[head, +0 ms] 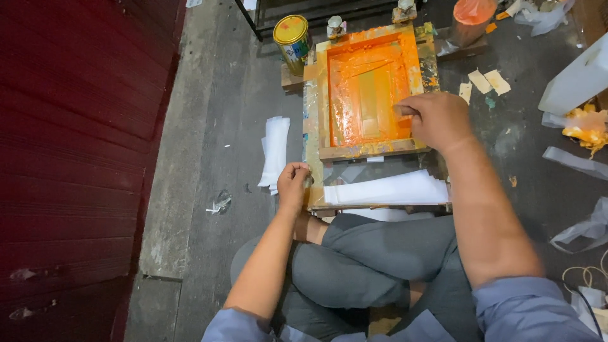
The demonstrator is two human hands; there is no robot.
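Screen-printing work on a concrete floor: a person sits cross-legged before a wooden-framed printing screen [370, 88] flooded with orange ink. The right hand [436, 119] is closed in a fist at the screen's right inner edge, apparently gripping a tool drawn across the mesh; the tool itself is hidden under the fingers. The left hand [293, 185] is curled shut around the near left corner of the wooden base [315, 190], steadying it. A fan of white plastic sheets [386, 189] lies on the base just below the screen's near rail, and a second white stack [275, 152] lies on the floor to the left.

Ink lies thick along the frame's rails, so a stroke carried too far toward the near rail would likely push orange over the edge and onto the clean sheets just beneath. The fist sits close to the right rail, and a slip there could smear the wrist. A yellow-lidded tin [292, 39] stands touching the frame's far left corner; a jolt to the base might tip it.

Room is tight. The red shutter [76, 126] closes the left side, the person's knees press against the base, and paper scraps [487, 82] and plastic offcuts [576, 161] litter the floor to the right. Open floor remains only between the shutter and the base.
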